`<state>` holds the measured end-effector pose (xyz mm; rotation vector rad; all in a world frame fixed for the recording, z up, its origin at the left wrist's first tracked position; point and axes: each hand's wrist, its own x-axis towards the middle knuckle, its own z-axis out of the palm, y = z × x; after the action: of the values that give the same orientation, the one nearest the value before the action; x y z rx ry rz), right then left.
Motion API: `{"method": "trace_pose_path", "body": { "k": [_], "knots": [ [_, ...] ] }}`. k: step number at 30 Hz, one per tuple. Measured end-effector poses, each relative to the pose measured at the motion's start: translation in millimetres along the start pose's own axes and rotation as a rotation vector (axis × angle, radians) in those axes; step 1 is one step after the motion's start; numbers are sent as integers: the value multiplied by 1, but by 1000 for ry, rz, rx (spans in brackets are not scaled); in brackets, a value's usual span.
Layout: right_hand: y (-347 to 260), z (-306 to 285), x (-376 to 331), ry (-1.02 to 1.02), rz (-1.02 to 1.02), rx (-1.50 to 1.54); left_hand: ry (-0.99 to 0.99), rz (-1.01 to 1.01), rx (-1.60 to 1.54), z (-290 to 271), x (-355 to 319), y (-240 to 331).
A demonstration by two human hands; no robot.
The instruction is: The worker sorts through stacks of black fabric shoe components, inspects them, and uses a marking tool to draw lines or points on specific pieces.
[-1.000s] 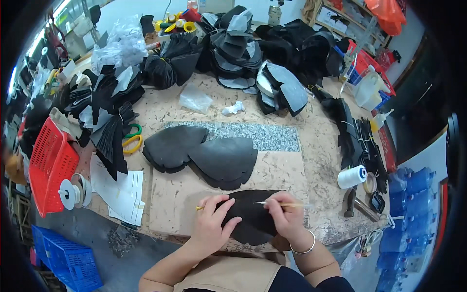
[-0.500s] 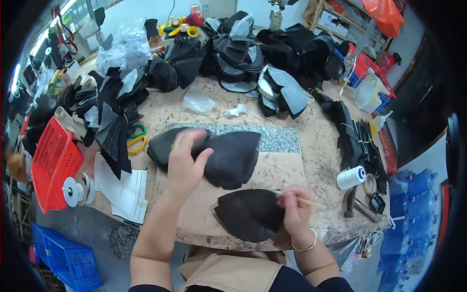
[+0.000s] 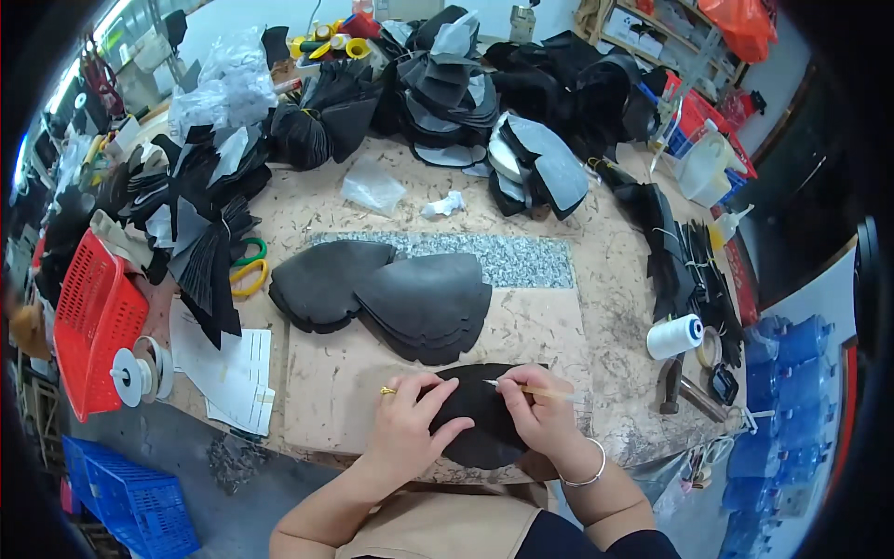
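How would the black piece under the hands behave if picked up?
The black piece would probably feel light, since it looks thin. It may flex, as dark sheets in the fanned bundle splay and bend. It seems unlikely to roll, lying fairly flat beneath the left hand.

Looks like a workshop, judging by a scarred worktop [image 3: 615,326] with bundled black cut pieces [image 3: 447,102] along its far edge, thread spool [image 3: 672,337] and hammer [image 3: 703,398] near its right edge.

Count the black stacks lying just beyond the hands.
2: the left stack and, overlapping its right edge, the right stack. Any others hidden underneath can't be seen.
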<state>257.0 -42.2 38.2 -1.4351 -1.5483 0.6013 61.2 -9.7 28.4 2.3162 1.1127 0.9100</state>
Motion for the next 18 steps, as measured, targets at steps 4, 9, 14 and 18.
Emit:
{"method": "trace_pose_path", "body": {
  "k": [4,9,14,18],
  "knots": [
    [-3,1,2,-10,-40,-60,-9,-19,-28,0,0,-1],
    [2,3,0,-5,-60,-48,24,-5,-23,0,1,1],
    [1,4,2,-6,-78,-60,34,-20,-39,1,0,-1],
    [2,0,1,-34,-77,-49,22,-25,-44,0,1,-1]
  ]
}}
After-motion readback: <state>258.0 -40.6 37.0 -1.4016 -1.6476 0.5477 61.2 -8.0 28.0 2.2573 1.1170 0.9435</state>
